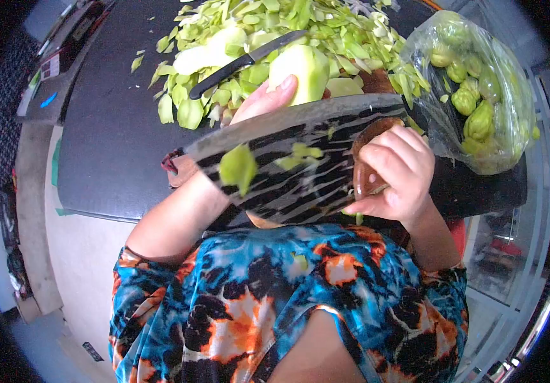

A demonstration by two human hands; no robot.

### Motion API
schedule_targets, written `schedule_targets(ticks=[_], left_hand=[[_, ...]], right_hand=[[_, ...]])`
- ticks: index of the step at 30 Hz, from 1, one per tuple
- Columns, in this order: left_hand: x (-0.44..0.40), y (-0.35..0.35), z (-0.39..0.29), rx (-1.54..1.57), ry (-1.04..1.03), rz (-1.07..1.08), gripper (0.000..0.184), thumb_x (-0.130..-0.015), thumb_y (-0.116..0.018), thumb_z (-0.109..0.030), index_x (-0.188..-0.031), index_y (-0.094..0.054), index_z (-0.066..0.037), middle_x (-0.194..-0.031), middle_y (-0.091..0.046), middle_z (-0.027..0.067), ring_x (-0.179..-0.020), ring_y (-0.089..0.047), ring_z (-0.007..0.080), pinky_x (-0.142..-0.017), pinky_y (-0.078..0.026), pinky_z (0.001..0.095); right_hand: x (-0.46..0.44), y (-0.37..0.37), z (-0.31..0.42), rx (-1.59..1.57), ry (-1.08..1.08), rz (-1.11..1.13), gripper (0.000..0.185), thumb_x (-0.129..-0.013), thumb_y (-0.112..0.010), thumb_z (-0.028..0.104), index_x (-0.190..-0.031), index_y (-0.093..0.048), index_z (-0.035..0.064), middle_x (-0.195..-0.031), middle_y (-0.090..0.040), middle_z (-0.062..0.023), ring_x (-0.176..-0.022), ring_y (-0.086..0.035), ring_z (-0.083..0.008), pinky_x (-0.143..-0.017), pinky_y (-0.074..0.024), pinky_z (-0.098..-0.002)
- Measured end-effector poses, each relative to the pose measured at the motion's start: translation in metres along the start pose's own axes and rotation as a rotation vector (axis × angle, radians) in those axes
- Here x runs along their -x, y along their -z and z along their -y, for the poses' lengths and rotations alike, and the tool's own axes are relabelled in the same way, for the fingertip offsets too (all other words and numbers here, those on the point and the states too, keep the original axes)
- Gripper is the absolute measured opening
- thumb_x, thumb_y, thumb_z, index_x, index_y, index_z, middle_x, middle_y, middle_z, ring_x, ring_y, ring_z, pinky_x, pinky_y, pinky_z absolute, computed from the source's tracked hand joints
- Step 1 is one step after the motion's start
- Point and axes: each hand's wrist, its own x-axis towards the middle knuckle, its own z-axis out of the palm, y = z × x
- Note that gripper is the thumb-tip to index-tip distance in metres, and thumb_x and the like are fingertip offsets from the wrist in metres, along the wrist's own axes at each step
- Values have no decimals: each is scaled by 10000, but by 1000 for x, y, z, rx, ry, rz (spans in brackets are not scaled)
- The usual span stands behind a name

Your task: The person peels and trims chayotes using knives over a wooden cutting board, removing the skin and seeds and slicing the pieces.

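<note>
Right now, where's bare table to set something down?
Widest patch: left side of the dark table, between its left edge and the peel heap. Smaller strip: below the plastic bag, right of the right hand. Crowded: the middle, with the heap, small knife, large knife and left hand holding a peeled vegetable.

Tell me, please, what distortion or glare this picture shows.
Head view: fisheye distortion curves the surroundings, corners dark; head view: glare streaks the plastic bag, the pale piece beyond the black knife handle looks overexposed, the held vegetable less so.
</note>
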Motion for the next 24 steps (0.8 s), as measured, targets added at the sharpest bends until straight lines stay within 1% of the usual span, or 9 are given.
schedule_targets(ticks=[7, 8, 11, 12, 15, 16, 17, 21, 24], left_hand=[[-18, 22, 19, -248, -271, -55, 404, -893, -594, -289, -1217, -499, -68, -1105, -596, 55, -945, -592, 135, -811, -501, 290], [-18, 26, 19, -265, -218, -52, 406, -927, -521, -338, -1234, -489, -73, -1154, -583, 81, -990, -585, 164, -855, -492, 326], [-15, 39, 21, 280, 52, 156, 458, -951, -427, -411, -1252, -472, -69, -1175, -572, 109, -1020, -575, 205, -904, -473, 378], [4, 6, 15, -96, -9, -208, 532, -948, -362, -476, -1275, -451, -66, -1224, -546, 132, -1075, -551, 253, -965, -431, 426], [3, 8, 6, -326, -267, -63, 389, -897, -548, -364, -1133, -505, -58, -882, -603, 70, -689, -572, 166, -607, -464, 268], [-2, -1, 1, -301, -269, 9, 317, -874, -604, -291, -1068, -510, -58, -749, -551, 21, -557, -479, 102, -489, -352, 217], [-1, -7, 1, -327, -283, 6, 320, -874, -606, -271, -1085, -505, -54, -760, -562, 22, -574, -486, 96, -486, -356, 217], [-1, -3, -3, -340, -325, 3, 278, -842, -653, -226, -1034, -546, -55, -775, -577, 11, -595, -499, 75, -497, -377, 210], [0, 4, -7, -279, -265, 15, 280, -813, -683, -195, -1022, -568, -50, -836, -603, 18, -657, -534, 74, -539, -421, 216]], right_hand=[[-2, 1, -4, 52, 29, -60, 548, -648, -671, 596, -756, -560, 71, -631, -468, -52, -547, -477, -239, -490, -377, -347], [-2, 1, -4, 41, 16, -61, 543, -650, -670, 599, -738, -550, 76, -617, -460, -46, -545, -479, -242, -490, -376, -352], [-3, 4, -3, 58, -25, -19, 528, -661, -670, 588, -723, -542, 80, -602, -450, -45, -547, -487, -249, -491, -376, -355], [-1, 4, -6, 63, -73, -9, 518, -668, -671, 579, -725, -541, 81, -599, -447, -48, -547, -489, -251, -491, -377, -357], [5, 7, -24, 86, -245, 13, 447, -716, -690, 489, -724, -535, 69, -611, -471, -69, -566, -509, -277, -511, -397, -371], [12, 2, -34, 116, -360, -54, 384, -754, -702, 395, -733, -533, 51, -627, -514, -84, -594, -541, -289, -536, -420, -376], [12, 4, -39, 80, -590, -84, 323, -779, -701, 318, -758, -539, 39, -645, -552, -95, -615, -568, -277, -555, -434, -367], [29, 15, -62, 56, -710, -144, 222, -819, -658, 255, -792, -562, 56, -641, -552, -88, -592, -545, -252, -553, -420, -342], [22, 25, -38, -70, -463, -125, 383, -751, -687, 395, -750, -549, 37, -596, -499, -78, -554, -509, -262, -524, -395, -327]])
